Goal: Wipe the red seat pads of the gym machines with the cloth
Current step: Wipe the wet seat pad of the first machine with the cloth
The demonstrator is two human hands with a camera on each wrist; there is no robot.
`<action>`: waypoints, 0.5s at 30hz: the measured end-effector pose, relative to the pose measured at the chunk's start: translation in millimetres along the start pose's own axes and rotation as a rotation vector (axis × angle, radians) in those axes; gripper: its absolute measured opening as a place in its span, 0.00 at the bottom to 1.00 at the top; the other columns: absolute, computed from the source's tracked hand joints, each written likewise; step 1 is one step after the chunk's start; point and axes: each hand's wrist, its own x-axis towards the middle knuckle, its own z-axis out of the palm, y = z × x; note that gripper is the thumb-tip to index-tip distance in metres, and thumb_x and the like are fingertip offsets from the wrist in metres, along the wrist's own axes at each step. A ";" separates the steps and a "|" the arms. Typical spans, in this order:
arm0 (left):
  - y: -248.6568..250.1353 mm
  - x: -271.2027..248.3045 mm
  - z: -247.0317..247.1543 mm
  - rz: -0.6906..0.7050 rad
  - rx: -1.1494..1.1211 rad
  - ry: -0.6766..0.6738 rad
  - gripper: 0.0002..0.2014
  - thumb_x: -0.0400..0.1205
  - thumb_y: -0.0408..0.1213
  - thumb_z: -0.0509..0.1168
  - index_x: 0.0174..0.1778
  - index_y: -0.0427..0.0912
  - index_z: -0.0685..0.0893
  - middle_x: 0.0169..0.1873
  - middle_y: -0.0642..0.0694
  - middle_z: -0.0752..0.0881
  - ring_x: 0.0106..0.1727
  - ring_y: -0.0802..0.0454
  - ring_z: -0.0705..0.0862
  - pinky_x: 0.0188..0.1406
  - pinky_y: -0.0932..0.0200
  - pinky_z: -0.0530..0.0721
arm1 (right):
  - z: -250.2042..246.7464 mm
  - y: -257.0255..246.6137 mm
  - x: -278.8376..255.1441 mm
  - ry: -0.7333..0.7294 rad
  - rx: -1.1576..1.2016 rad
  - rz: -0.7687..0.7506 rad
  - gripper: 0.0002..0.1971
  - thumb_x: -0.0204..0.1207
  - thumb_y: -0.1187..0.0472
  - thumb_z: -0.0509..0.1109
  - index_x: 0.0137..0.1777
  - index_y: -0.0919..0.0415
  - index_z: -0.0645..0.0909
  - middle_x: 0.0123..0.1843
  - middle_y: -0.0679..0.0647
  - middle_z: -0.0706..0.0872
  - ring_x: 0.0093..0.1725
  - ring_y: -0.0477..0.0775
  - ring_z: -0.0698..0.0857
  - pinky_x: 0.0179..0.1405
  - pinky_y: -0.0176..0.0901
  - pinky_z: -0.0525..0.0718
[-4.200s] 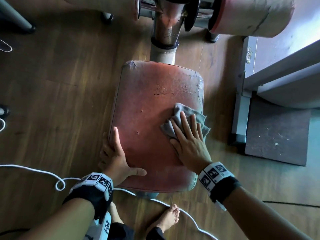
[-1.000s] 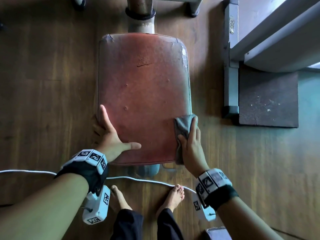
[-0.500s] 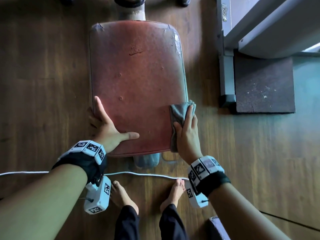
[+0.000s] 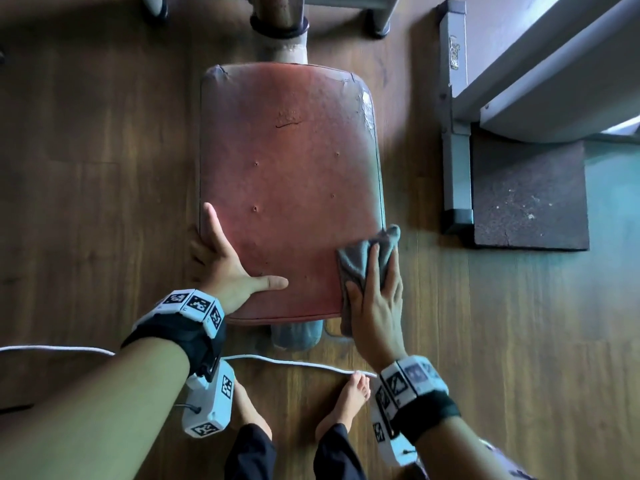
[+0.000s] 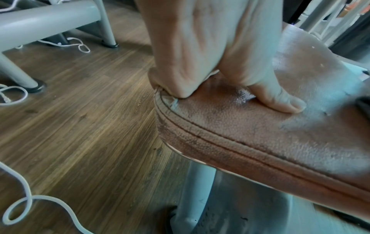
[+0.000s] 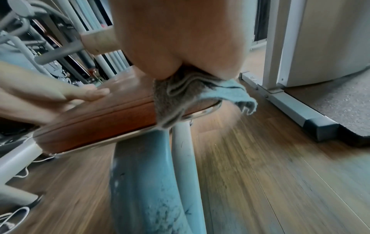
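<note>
Underfoot, a dark wood-plank floor [image 4: 104,168], with a grey machine frame [image 4: 455,140] and a black rubber mat [image 4: 530,195] off to the right. At centre, mounted on a pale metal post [image 4: 284,46], the red seat pad [image 4: 287,161]: worn, cracked near the far edge, dotted with small holes, stitched along the rim. Along the near floor, behind two bare feet, a white cable [image 4: 294,362]. Gripping the pad's near left corner, the left hand [image 4: 228,268]: thumb flat across the top surface, index finger straight along the left edge, remaining fingers curled down over the side. Pressing onto the pad's near right corner, the right hand [image 4: 377,299], fingers laid fairly straight over the grey cloth [image 4: 360,258]. Bunched beneath that palm, the cloth drapes over the pad's right edge, one end hanging free past the rim in the right wrist view.
</note>
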 end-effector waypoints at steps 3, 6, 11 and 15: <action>-3.4 2.7 -1.4 -0.032 0.025 0.034 0.80 0.58 0.48 0.86 0.78 0.55 0.18 0.82 0.41 0.26 0.77 0.65 0.32 0.75 0.58 0.33 | 0.2 -4.8 4.5 -0.021 -0.084 -0.018 0.32 0.86 0.43 0.46 0.87 0.49 0.43 0.87 0.50 0.35 0.86 0.57 0.40 0.84 0.59 0.51; -11.1 9.1 -2.1 -0.103 0.088 0.053 0.83 0.49 0.61 0.85 0.72 0.66 0.14 0.81 0.33 0.28 0.84 0.40 0.33 0.82 0.33 0.43 | -7.8 -15.2 40.6 -0.008 -0.209 -0.092 0.32 0.83 0.39 0.47 0.86 0.47 0.50 0.87 0.51 0.43 0.85 0.59 0.47 0.82 0.60 0.55; -11.7 9.5 -1.2 -0.150 0.206 0.099 0.85 0.43 0.69 0.82 0.69 0.65 0.11 0.84 0.35 0.33 0.85 0.35 0.46 0.81 0.31 0.57 | -21.3 -45.2 138.2 -0.068 -0.408 -0.359 0.31 0.82 0.39 0.54 0.84 0.46 0.59 0.84 0.54 0.54 0.78 0.65 0.58 0.73 0.64 0.65; -10.3 12.7 -3.4 -0.188 0.226 0.055 0.84 0.46 0.69 0.82 0.67 0.64 0.09 0.83 0.38 0.28 0.86 0.37 0.43 0.82 0.35 0.55 | -36.1 -87.8 202.5 -0.122 -0.440 -0.475 0.32 0.80 0.43 0.62 0.83 0.48 0.62 0.81 0.54 0.61 0.74 0.64 0.64 0.74 0.65 0.67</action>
